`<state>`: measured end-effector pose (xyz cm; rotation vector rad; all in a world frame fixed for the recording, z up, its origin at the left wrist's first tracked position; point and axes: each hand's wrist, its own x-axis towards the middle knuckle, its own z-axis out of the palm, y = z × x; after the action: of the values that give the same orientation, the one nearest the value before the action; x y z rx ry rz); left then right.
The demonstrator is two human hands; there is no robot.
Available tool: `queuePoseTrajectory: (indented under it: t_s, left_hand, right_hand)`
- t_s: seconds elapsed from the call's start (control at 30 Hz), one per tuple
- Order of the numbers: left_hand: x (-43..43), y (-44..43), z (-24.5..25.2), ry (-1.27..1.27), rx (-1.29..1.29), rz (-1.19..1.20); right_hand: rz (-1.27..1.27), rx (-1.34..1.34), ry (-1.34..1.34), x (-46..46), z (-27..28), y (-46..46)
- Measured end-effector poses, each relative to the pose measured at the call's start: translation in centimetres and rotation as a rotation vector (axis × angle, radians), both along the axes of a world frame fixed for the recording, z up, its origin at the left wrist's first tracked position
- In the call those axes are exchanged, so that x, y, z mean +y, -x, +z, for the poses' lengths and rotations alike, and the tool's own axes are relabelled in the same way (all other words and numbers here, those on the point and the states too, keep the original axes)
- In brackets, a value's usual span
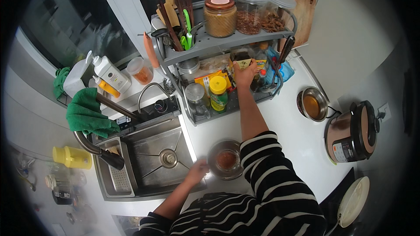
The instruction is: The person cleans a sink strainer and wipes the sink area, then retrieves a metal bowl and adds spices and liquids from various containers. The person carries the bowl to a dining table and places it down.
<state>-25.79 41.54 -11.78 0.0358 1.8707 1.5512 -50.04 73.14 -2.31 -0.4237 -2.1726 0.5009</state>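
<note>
My right hand (pixel 244 74) reaches into the lower tier of the grey shelf rack (pixel 229 102). Its fingers and thumb are around a small container (pixel 243 63) with dark contents and a pale label bearing writing. My left hand (pixel 196 172), slightly blurred, is at the left rim of a round bowl (pixel 215 167) on the counter. Whether it grips that rim is unclear. Reddish-brown powder or flakes (pixel 226 159) lie in the bottom of the bowl. Beside my right hand stand a yellow-capped jar (pixel 218 93) and a red-capped bottle (pixel 259 81).
To the left is a steel sink (pixel 151 167) with a tap (pixel 113 160) draped in a green cloth (pixel 88 111). Jars, including one of tan powder (pixel 220 19), top the rack. A metal bowl of amber liquid (pixel 311 106), a rice cooker (pixel 351 134) and a pan (pixel 354 201) stand right.
</note>
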Motion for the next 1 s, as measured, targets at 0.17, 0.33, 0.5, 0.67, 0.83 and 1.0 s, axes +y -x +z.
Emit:
queuePoseTrajectory:
  t_s: [0.17, 0.33, 0.5, 0.67, 0.83, 1.0]
  left_hand:
    - [-0.4, -0.2, 0.0, -0.020, -0.007, -0.008]
    - [-0.1, -0.1, 1.6, 0.009, -0.068, 0.006]
    - [-0.6, 0.2, 1.2, -0.028, -0.049, -0.009]
    - [-0.7, 0.7, 1.4, -0.011, -0.015, 0.012]
    - [-2.5, 0.3, 0.7, 0.019, 0.095, 0.088]
    - [-2.3, 0.5, 4.7, 0.123, 0.187, 0.097]
  right_hand:
    - [-0.086, 0.087, 0.021, -0.2, -0.4, 0.9]
    - [-0.166, 0.101, -0.162, 0.4, -1.6, 1.2]
    - [0.120, 0.126, 0.572, 2.9, -1.5, 0.6]
    - [0.022, -0.117, 0.358, 3.5, -1.5, -0.1]
    - [0.254, 0.114, 0.771, 0.5, 1.5, -2.8]
    - [0.301, 0.188, 0.838, 1.0, 2.3, -7.5]
